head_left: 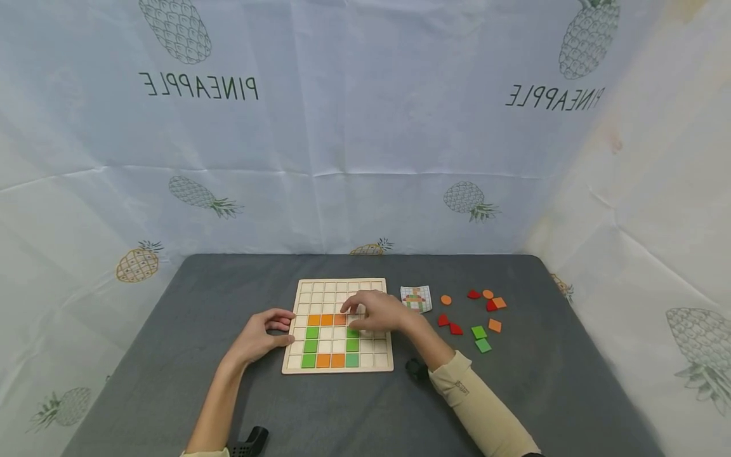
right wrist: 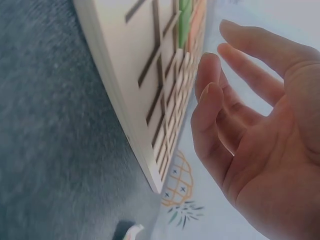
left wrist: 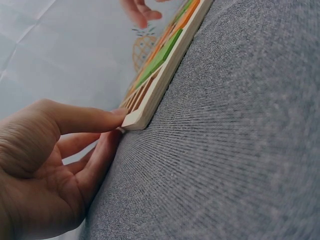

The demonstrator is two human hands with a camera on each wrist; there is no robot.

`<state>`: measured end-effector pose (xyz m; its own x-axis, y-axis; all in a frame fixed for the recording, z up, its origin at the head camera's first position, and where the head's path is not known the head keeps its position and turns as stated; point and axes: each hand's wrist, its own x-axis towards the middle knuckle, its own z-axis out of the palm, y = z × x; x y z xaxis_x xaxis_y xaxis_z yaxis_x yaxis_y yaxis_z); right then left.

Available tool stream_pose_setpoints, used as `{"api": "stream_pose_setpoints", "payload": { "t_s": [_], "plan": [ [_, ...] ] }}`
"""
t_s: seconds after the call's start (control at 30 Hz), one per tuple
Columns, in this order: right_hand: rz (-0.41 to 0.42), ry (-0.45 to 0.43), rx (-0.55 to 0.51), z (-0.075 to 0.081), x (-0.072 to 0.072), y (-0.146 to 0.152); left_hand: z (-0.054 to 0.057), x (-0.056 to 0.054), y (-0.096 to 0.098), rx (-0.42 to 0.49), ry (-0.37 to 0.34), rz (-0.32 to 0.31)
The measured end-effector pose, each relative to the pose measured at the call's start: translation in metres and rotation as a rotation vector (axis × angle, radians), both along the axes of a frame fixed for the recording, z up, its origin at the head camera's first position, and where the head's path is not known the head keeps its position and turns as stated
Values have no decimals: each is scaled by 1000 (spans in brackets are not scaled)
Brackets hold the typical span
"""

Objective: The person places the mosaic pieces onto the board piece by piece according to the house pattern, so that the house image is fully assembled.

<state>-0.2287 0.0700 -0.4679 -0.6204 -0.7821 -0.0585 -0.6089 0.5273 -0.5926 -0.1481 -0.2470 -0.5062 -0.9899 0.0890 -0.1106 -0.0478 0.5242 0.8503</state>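
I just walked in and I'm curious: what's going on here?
Someone's left hand touches the left edge of a pale grid board, while their right hand hovers over it, apparently empty. Green and orange tiles fill some squares; others are bare. A patterned card and loose coloured pieces lie to the right.

Pale cloth (head_left: 365, 139) behind dark grey tabletop (head_left: 228, 285), w/ a horiz. crease (head_left: 400, 174) approx. mid-ht. Mirrored "PINEAPPLE" lettering (head_left: 198, 87) upper L, same again upper R. Lg. grey pineapple print (head_left: 177, 32) top L, cut off by frame; another top R. Sm. orange pineapple print (head_left: 137, 264) far L, nr table's back corner. R side cloth (head_left: 639, 197) has faint orangey smudge (head_left: 614, 141), poss. a print showing thru, too blurry to tell.
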Motion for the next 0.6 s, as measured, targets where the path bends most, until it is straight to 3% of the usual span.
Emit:
{"api": "stream_pose_setpoints", "payload": {
  "t_s": [0.23, 0.6],
  "plan": [
    [-59, -73, -77, 9, 8, 30, -1, 1, 1, 0, 6, 3],
    [-225, -27, -96, 16, 11, 100, -2, 1, 1, -8, 8, 0]
  ]
}}
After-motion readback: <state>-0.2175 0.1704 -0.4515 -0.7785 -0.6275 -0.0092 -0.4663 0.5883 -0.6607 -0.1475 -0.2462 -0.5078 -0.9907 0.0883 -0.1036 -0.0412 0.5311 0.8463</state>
